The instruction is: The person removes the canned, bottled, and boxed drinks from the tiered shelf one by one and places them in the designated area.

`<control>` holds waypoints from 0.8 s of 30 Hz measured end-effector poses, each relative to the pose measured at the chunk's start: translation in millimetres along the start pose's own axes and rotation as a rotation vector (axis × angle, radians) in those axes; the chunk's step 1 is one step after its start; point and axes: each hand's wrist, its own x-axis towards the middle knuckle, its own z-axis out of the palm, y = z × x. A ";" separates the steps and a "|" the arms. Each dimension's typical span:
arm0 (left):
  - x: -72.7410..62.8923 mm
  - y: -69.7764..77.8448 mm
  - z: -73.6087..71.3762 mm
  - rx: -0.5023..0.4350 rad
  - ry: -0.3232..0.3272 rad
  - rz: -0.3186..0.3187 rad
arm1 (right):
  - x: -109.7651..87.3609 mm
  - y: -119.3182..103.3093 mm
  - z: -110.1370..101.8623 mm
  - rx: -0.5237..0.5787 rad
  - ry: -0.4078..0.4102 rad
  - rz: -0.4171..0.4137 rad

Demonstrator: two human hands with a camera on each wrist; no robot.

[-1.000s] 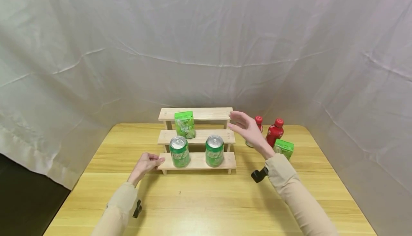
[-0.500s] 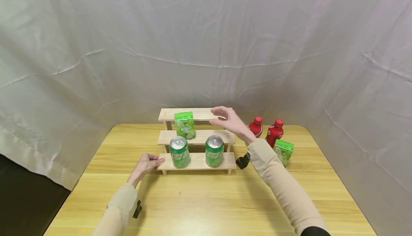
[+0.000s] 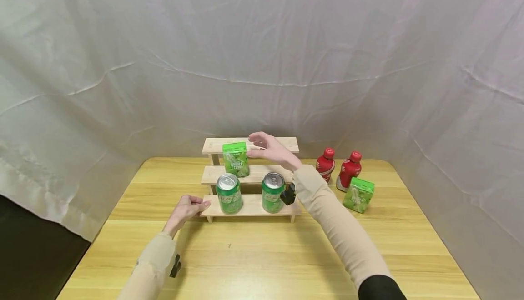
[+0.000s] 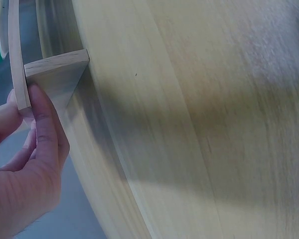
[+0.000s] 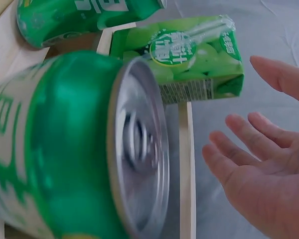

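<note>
A three-tier wooden display shelf (image 3: pixel 251 205) stands on the table. My left hand (image 3: pixel 186 209) pinches the left end of its lowest board (image 4: pixel 18 64) between thumb and fingers. Over the top tier, my right hand (image 3: pixel 270 149) reaches leftward with fingers spread and nothing between them. Its fingertips are close to the green juice box (image 3: pixel 235 160) on the middle tier; the right wrist view shows a gap between them and the box (image 5: pixel 189 55). Two green soda cans stand on the lowest tier, a left can (image 3: pixel 229 195) and a right can (image 3: pixel 272 195), below my right wrist.
Right of the shelf stand two red bottles, one nearer the shelf (image 3: pixel 325 166) and another farther right (image 3: pixel 349 171). In front of them is a second green juice box (image 3: pixel 359 195). Pale curtains (image 3: pixel 262 63) enclose the wooden table (image 3: pixel 262 259) at the back and sides.
My right hand has moved left across the top of the shelf, from its right end to beside the juice box. The left hand keeps its pinch on the lowest board.
</note>
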 end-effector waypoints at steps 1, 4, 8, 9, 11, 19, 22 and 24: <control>0.2 -0.2 0.1 0.002 -0.001 0.000 | 1.4 -0.5 1.8 0.000 -0.005 0.003; 0.5 0.1 0.3 0.007 0.001 -0.005 | 4.0 -2.4 6.8 0.004 -0.016 0.013; 0.7 1.1 0.8 0.017 0.007 -0.009 | 7.0 -3.8 12.6 0.015 -0.023 0.029; 0.7 1.5 0.8 0.018 0.008 -0.009 | 7.6 -4.3 13.9 0.016 -0.023 0.032; 0.6 2.2 1.0 0.020 0.007 -0.007 | 9.0 -4.9 16.4 0.021 -0.023 0.044; 0.7 1.6 1.5 0.008 -0.006 0.001 | 14.5 -3.1 27.6 0.002 0.040 0.035; 0.8 1.4 1.6 0.001 -0.004 -0.002 | 15.0 -4.0 33.0 -0.036 0.079 0.026; 1.1 1.5 1.5 0.001 -0.005 0.000 | 14.7 -5.3 35.9 -0.071 0.110 0.027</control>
